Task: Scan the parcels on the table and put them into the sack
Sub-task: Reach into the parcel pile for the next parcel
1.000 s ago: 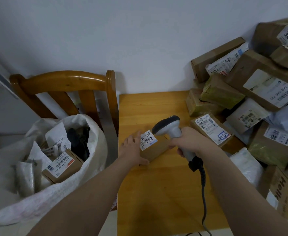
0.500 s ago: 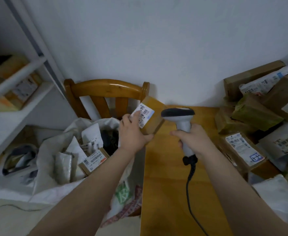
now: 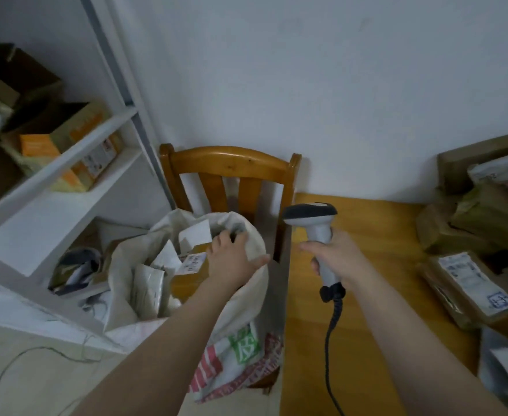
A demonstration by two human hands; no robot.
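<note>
A white woven sack (image 3: 248, 298) stands open on a wooden chair (image 3: 231, 163) left of the table. It holds several parcels. Uppermost among them is a small brown box (image 3: 186, 279) with a white barcode label. My left hand (image 3: 231, 259) hovers over the sack's mouth just above that box, fingers spread and thumb out, gripping nothing. My right hand (image 3: 336, 256) grips the handle of a grey and white barcode scanner (image 3: 309, 216) above the table's left edge. The scanner's black cable hangs down toward me. More parcels (image 3: 469, 280) are piled at the right of the table.
The wooden table (image 3: 375, 295) runs along the wall, its left part bare between the scanner and the pile. A white shelf unit (image 3: 66, 175) with cardboard boxes stands at the left. A thin cable lies on the floor at lower left.
My left hand carried the small brown box from the table over the chair and into the sack, then let go of it. The view swung left. The scanner stayed in my right hand.
</note>
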